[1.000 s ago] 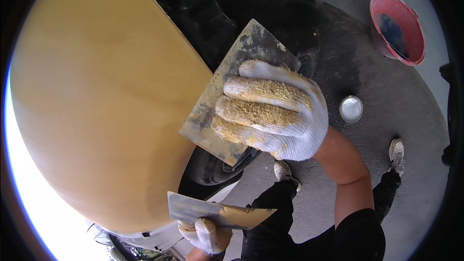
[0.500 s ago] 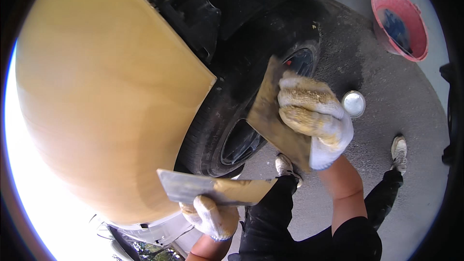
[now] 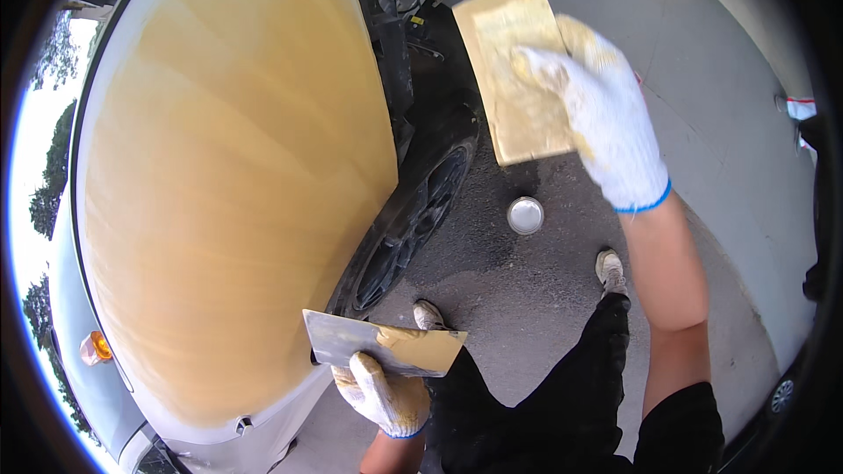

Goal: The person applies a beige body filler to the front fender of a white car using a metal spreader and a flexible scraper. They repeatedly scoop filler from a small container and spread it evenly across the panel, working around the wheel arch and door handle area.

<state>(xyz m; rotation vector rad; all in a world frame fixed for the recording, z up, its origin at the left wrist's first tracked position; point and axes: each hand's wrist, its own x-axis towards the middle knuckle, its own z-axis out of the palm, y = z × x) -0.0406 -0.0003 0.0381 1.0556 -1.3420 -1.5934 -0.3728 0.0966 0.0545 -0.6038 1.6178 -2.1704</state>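
- Plate [image 3: 518,114], smeared beige, up at one o'clock, gripped in the gloved right hand [image 3: 608,114]!
- Down at six, gloved left hand [image 3: 386,401] clasps a blade [image 3: 344,339] carrying beige paste [image 3: 430,349].
- Coated car panel [image 3: 237,184] fills nine o'clock; round tin [image 3: 525,215] at three.

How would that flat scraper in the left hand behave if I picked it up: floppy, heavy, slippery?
The scraper would probably feel fairly stiff: it shows no sag beyond the left hand. It's likely light for its size, since it looks thin. The tan paste on its right end may make it slippery there.
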